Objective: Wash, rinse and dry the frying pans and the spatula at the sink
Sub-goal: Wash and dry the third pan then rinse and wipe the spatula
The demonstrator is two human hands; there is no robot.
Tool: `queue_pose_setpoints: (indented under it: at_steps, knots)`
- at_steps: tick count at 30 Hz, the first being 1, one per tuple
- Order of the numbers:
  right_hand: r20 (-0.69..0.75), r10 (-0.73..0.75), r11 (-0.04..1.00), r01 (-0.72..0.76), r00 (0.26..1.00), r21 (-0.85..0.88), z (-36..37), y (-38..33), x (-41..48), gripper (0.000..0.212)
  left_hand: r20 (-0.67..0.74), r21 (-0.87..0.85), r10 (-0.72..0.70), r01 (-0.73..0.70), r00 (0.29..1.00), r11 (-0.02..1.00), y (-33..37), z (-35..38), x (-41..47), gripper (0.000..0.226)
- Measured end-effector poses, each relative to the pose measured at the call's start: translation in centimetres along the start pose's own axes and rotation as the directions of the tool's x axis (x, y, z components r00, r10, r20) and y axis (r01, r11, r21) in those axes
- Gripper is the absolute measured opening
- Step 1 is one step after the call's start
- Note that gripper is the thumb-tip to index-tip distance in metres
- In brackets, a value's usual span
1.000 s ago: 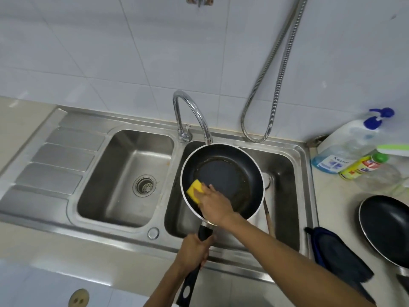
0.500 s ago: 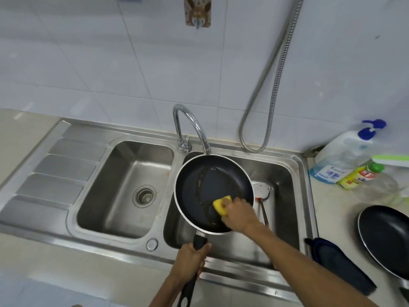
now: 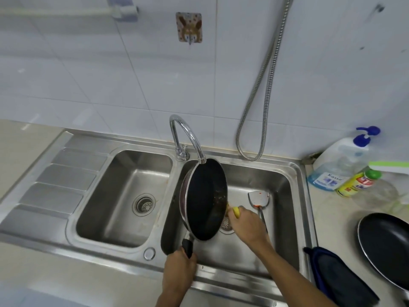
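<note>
Black frying pan [image 3: 204, 202] now tipped up steeply on edge over the right basin of the steel sink [image 3: 285, 173], inner face turned right; half a second ago it lay nearly flat, face up. Brown residue shows on the inner surface near the right rim. Faucet [image 3: 188, 138] spout ends just at the pan's upper rim.

Left hand [image 3: 179, 271] grips the black handle at the sink's front edge, fingers clamped around it, same grip as before.

Right hand [image 3: 247, 224] has moved off the pan's inner face to its right rim, low in the basin. Fingers closed on the yellow sponge [image 3: 236, 212], only a sliver of it visible, touching or just beside the rim; cannot tell which.

Spatula [image 3: 259, 199] lies on the basin floor right of the pan, blade toward the back wall with red specks on it, its handle running under the right wrist. With the pan tilted, more of it is exposed than earlier.

Second frying pan [image 3: 385, 247] sits on the desk [image 3: 332, 222] at far right, unchanged. Dark blue cloth [image 3: 338, 278] beside it, near the sink edge. Soap bottles [image 3: 345, 171] stand at the back corner.

Camera view has lifted: more wall tile and a wall hook [image 3: 188, 27] now visible.
</note>
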State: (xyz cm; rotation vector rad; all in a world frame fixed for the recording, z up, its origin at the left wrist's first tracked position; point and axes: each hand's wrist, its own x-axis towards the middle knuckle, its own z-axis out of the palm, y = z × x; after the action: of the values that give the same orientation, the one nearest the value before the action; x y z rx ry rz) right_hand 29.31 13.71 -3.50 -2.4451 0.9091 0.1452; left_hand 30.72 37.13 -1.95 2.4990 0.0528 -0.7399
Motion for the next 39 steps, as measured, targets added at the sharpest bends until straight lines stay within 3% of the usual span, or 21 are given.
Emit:
queue_pose_setpoints:
  at_steps: [4, 11, 16, 21, 25, 27, 33, 36, 39]
  knots:
    - [0.036, -0.010, 0.989, 0.015, 0.999, -0.148, 1.4, 1.7, 0.2, 0.045, -0.073, 0.126, 0.002, 0.007, 0.997, 0.992, -0.6, -0.2, -0.2, 0.022]
    - [0.063, -0.007, 0.982, 0.018, 0.998, -0.187, 3.4, 1.3, 0.4, 0.042, -0.113, 0.304, 0.086, -0.048, 0.990, 0.951, -1.8, -0.6, -0.5, 0.026]
    - [0.070, -0.012, 0.990, 0.022, 0.997, -0.140, 4.4, 1.4, 0.0, 0.041, -0.124, 0.298, 0.091, -0.050, 0.988, 0.953, -2.0, -0.7, -0.5, 0.024]
    - [0.190, 0.050, 0.995, -0.066, 0.980, 0.081, 3.4, 0.8, 0.2, 0.039, -0.098, 0.178, 0.015, 0.003, 0.995, 0.984, -1.3, -0.9, -0.3, 0.024]
    - [0.347, 0.065, 0.880, -0.218, 0.936, 0.422, 2.1, 0.6, 0.7, 0.029, -0.022, 0.018, -0.045, 0.045, 0.999, 0.999, -0.4, -0.7, 0.0, 0.021]
    - [0.314, 0.044, 0.880, -0.185, 0.949, 0.437, 1.3, 1.1, 0.9, 0.025, 0.030, -0.045, -0.061, 0.062, 0.998, 0.997, -0.3, -0.5, 0.1, 0.025]
    - [-0.023, 0.051, 0.957, -0.042, 0.998, 0.286, -4.9, 6.4, 1.6, 0.037, 0.120, -0.219, -0.074, 0.099, 0.990, 0.971, -0.5, 0.6, 0.5, 0.037]
    - [-0.174, 0.099, 0.994, -0.090, 0.980, 0.060, -8.2, 11.7, 2.2, 0.039, 0.186, -0.310, -0.062, 0.118, 0.981, 0.943, -0.1, 1.8, 0.4, 0.039]
    - [-0.228, 0.216, 0.972, -0.231, 0.950, -0.042, -10.8, 16.4, 3.2, 0.040, 0.221, -0.336, -0.038, 0.113, 0.974, 0.935, 0.5, 2.6, 0.1, 0.045]
